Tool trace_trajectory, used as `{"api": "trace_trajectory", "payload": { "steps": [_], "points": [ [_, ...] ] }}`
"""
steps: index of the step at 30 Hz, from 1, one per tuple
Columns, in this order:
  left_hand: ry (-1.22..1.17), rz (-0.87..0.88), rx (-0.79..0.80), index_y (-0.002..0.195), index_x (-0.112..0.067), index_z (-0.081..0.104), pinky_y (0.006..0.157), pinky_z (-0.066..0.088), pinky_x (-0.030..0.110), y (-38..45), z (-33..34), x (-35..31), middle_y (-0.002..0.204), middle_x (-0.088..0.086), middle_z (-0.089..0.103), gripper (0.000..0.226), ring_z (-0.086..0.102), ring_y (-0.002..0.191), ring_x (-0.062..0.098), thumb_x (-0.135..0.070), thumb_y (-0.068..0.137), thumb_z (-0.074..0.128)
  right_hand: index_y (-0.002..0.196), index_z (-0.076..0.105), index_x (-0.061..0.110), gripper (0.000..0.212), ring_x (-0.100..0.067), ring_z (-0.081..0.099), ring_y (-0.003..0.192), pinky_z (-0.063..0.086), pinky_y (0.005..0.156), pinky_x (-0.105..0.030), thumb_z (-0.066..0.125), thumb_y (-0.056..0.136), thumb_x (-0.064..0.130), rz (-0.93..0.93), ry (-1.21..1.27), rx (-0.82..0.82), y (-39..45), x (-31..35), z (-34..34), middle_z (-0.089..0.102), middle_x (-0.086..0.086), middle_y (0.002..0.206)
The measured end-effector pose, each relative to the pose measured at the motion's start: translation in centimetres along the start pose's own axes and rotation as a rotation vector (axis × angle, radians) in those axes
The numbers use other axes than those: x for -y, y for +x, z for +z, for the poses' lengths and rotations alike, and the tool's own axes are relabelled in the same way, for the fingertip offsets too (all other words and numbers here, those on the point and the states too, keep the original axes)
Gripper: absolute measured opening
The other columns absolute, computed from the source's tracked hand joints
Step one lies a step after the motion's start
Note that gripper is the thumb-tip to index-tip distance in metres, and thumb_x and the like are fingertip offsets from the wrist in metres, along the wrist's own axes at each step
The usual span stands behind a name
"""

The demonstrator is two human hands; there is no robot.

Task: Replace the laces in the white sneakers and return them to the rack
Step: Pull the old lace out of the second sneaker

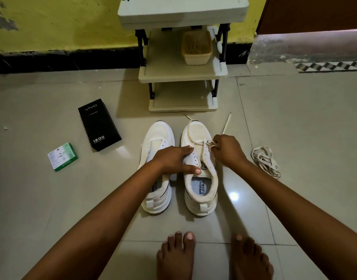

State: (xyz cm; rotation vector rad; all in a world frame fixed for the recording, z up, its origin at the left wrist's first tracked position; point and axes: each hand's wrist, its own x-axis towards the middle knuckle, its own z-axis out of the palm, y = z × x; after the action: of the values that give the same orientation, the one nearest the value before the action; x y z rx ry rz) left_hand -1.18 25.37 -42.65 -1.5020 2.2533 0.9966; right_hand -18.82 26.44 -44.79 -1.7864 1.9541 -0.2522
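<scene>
Two white sneakers stand side by side on the tiled floor, toes toward the rack point(181, 76). The left sneaker point(155, 136) has no lace. My left hand point(174, 158) rests across both shoes, fingers straight on the right sneaker's point(199, 186) eyelet row, thumb on its tongue. My right hand point(226, 148) pinches the cream lace point(208, 143) threaded in the right sneaker's lowest eyelets. One lace end point(227, 124) runs out past my hand toward the rack. A second lace point(265, 160) lies bundled on the floor to the right.
The cream rack holds a small woven basket point(196, 47) on its middle shelf. A black phone box point(98, 124) and a small green-and-white box point(62, 156) lie on the floor to the left. My bare feet point(212, 259) are at the bottom edge.
</scene>
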Motion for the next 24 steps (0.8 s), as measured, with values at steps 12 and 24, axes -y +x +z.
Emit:
{"api": "trace_trajectory", "payload": {
  "steps": [12,24],
  "points": [
    [-0.005,0.018,-0.025,0.146,-0.033,0.028,0.098,0.033,0.025,-0.1,0.0,-0.2,0.147,-0.007,0.04,0.081,0.039,0.133,0.016,-0.059,0.077,0.063,0.103,0.049,0.02,0.021,-0.015,0.063,0.09,0.05,0.089,-0.035,0.028,0.103,0.017,-0.019,1.486,0.009,-1.2,4.5,-8.8,0.062,0.0,0.088],
    [-0.014,0.005,-0.021,0.147,-0.027,0.028,0.104,0.031,0.028,0.0,0.2,0.1,0.15,-0.003,0.036,0.085,0.036,0.135,0.018,-0.059,0.077,0.064,0.075,0.049,0.009,0.031,-0.015,0.036,0.048,0.031,0.049,-0.026,0.06,0.089,0.034,0.538,0.884,0.152,-0.2,-0.5,0.3,0.04,-0.004,0.057]
  ]
}}
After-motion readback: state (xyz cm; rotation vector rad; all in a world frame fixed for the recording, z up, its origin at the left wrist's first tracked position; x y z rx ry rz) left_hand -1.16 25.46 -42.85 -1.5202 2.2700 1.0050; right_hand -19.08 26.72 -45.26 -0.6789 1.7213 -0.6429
